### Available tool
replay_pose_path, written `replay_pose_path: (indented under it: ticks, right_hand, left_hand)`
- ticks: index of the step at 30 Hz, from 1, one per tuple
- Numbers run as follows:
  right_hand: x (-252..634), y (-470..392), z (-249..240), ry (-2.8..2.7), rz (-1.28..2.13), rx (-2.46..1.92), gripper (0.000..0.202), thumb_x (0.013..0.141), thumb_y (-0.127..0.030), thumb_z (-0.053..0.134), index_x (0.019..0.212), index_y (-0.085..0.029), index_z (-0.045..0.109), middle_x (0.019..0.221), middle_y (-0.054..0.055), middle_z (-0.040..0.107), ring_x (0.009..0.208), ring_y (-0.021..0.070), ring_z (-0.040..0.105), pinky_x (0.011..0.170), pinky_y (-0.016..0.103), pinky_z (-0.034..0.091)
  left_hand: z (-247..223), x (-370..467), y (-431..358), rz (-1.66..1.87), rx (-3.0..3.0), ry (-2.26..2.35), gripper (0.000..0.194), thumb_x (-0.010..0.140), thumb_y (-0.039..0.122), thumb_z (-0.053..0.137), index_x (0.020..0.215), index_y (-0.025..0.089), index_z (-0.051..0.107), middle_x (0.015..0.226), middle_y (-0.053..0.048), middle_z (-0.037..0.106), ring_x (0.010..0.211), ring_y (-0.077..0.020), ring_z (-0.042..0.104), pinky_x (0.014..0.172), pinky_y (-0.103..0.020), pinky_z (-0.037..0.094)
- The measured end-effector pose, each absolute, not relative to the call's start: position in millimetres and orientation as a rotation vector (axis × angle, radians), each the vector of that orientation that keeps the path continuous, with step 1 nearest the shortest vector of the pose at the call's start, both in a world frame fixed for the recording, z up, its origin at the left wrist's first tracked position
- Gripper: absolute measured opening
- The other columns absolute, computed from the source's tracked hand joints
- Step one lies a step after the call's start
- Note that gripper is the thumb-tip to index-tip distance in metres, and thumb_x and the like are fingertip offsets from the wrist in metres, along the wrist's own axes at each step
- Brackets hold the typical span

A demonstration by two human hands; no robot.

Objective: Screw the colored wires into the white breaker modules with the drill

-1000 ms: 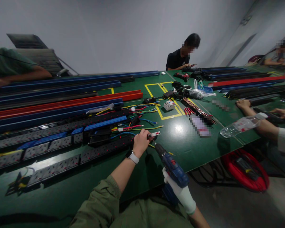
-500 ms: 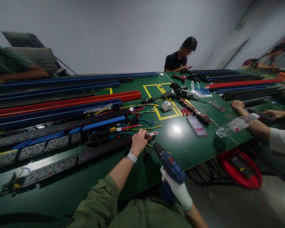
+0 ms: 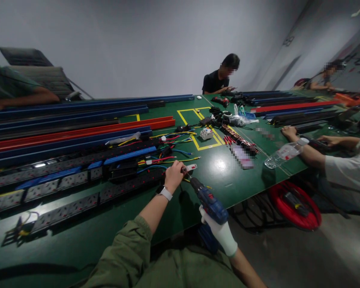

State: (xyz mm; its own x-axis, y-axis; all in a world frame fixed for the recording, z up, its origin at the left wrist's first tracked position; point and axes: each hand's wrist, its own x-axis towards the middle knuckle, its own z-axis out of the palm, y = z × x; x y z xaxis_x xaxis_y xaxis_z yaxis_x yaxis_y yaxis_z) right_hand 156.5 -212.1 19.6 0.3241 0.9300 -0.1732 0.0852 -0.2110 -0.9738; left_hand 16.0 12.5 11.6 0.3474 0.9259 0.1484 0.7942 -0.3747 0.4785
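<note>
My bare left hand [image 3: 174,176], with a watch on its wrist, pinches a small white circuit breaker [image 3: 192,167] with a red mark. My right hand [image 3: 220,232], in a white glove, is closed round the grip of a blue cordless drill [image 3: 211,204]. The drill's bit points up and left and reaches the near side of the breaker; whether it sits in a screw is too small to tell. Beside my left hand lie coloured wires [image 3: 180,158] and a black power strip [image 3: 132,184]. More white breakers [image 3: 206,134] stand together farther back.
Several socket strips and blue and orange rails [image 3: 132,123] cover the left of the green table [image 3: 168,224]. A plastic bottle [image 3: 283,154] lies to the right, by a co-worker's arms. Copper strips [image 3: 240,138] lie mid-table. Another person sits across.
The view has turned slightly right. The drill and my right hand have shifted a little left and up, with the bit nearer the breaker. Both hands keep their hold.
</note>
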Motion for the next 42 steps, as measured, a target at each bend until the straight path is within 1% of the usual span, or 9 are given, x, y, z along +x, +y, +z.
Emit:
replay_pose_path:
  ticks: [4,12,16,22,25,28,31,37,42]
  right_hand:
    - [149.9,-211.9,25.9,-0.92,1.03,-1.576,0.031,0.084,-0.045,0.073,0.074,-0.017,0.065,0.06,0.0,0.059,0.058,0.0141,0.056,0.069,0.028,0.048]
    - [150.9,-202.5,21.2,-0.939,1.059,-1.482,0.028,0.086,-0.044,0.071,0.079,-0.017,0.067,0.061,0.0,0.061,0.057,0.0147,0.056,0.066,0.028,0.048]
    - [151.3,-204.0,20.7,-0.951,1.034,-1.497,0.032,0.087,-0.045,0.07,0.071,-0.017,0.064,0.056,-0.001,0.059,0.054,0.0141,0.055,0.065,0.028,0.048]
    - [151.9,-203.5,21.2,-0.954,1.027,-1.487,0.034,0.085,-0.046,0.071,0.067,-0.017,0.063,0.054,0.0,0.06,0.053,0.0143,0.055,0.065,0.028,0.048]
    - [152.0,-203.1,18.7,-0.914,1.055,-1.479,0.035,0.082,-0.049,0.072,0.071,-0.017,0.065,0.053,-0.001,0.059,0.051,0.0145,0.054,0.063,0.028,0.048]
    - [151.2,-204.3,19.2,-0.897,1.053,-1.486,0.034,0.082,-0.05,0.072,0.076,-0.017,0.066,0.052,-0.002,0.058,0.051,0.0141,0.054,0.062,0.028,0.048]
    - [150.8,-205.1,22.1,-0.924,1.026,-1.5,0.036,0.084,-0.05,0.071,0.074,-0.017,0.067,0.053,-0.001,0.058,0.052,0.0138,0.055,0.064,0.027,0.049]
    - [152.7,-202.4,13.1,-0.931,1.03,-1.562,0.042,0.081,-0.057,0.07,0.066,-0.017,0.067,0.051,0.001,0.06,0.05,0.0154,0.056,0.063,0.029,0.051]
    - [152.9,-202.0,4.8,-0.947,0.982,-1.541,0.038,0.083,-0.054,0.069,0.072,-0.018,0.068,0.049,-0.001,0.059,0.048,0.0148,0.055,0.063,0.029,0.051]
  left_hand:
    - [11.8,16.3,13.2,0.59,2.306,1.518,0.016,0.092,0.041,0.062,0.1,0.027,0.065,0.106,-0.002,0.06,0.085,-0.0149,0.062,0.069,-0.027,0.038]
    - [9.9,16.4,16.7,0.611,2.277,1.549,0.02,0.092,0.045,0.061,0.099,0.027,0.065,0.106,-0.002,0.06,0.087,-0.0155,0.062,0.069,-0.026,0.038]
    - [8.2,17.1,16.6,0.611,2.265,1.55,0.02,0.092,0.044,0.061,0.099,0.027,0.066,0.105,-0.003,0.06,0.087,-0.0154,0.062,0.068,-0.026,0.038]
    - [8.2,15.5,15.6,0.638,2.274,1.536,0.019,0.091,0.044,0.062,0.099,0.027,0.066,0.105,-0.002,0.06,0.085,-0.0152,0.062,0.067,-0.026,0.038]
    - [8.0,15.6,15.7,0.644,2.271,1.543,0.019,0.091,0.044,0.063,0.098,0.027,0.067,0.105,-0.002,0.061,0.085,-0.0154,0.063,0.066,-0.026,0.038]
    - [7.8,16.5,16.0,0.638,2.263,1.551,0.018,0.09,0.043,0.064,0.098,0.027,0.067,0.104,-0.002,0.061,0.086,-0.0155,0.063,0.067,-0.026,0.039]
    - [8.8,16.9,15.6,0.623,2.259,1.562,0.018,0.09,0.042,0.064,0.098,0.027,0.067,0.104,-0.002,0.061,0.086,-0.0157,0.063,0.067,-0.026,0.039]
    - [13.2,16.3,12.6,0.624,2.269,1.56,0.018,0.09,0.043,0.063,0.1,0.028,0.066,0.106,-0.002,0.061,0.086,-0.0162,0.064,0.068,-0.027,0.04]
    - [15.2,16.5,12.0,0.61,2.268,1.565,0.016,0.09,0.041,0.064,0.099,0.028,0.066,0.106,-0.002,0.061,0.087,-0.0165,0.064,0.069,-0.027,0.04]
